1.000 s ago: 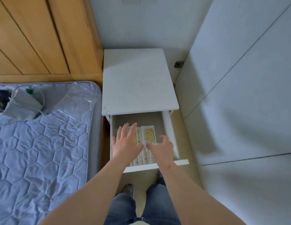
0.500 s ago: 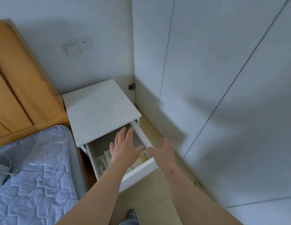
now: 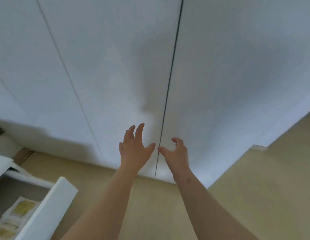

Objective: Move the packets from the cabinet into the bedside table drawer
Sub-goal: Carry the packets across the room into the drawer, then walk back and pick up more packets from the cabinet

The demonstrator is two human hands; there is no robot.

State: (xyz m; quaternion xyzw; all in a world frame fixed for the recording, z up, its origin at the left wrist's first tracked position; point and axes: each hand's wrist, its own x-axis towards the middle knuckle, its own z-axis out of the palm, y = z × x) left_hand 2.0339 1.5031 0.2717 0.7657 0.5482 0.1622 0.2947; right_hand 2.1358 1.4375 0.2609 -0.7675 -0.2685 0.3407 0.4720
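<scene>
both hands empty before white cabinet doors: left hand fingers spread, right hand loosely curled. yellow-and-white packets lie in the open bedside drawer.

Cabinet doors ahead of you: flat white panels, matt, smooth; paint or laminate, can't tell. Seam between them thin, dark. Floor: beige, smooth, faint sheen. Drawer front: white board, matt, smooth. Drawer bottom: grey-brown, dull. Packets inside: white crinkled wrapper, yellow patches; paper or plastic film, too blurred for you to call. Bedside table top: white, matt. Your left hand, right hand: bare skin.
</scene>
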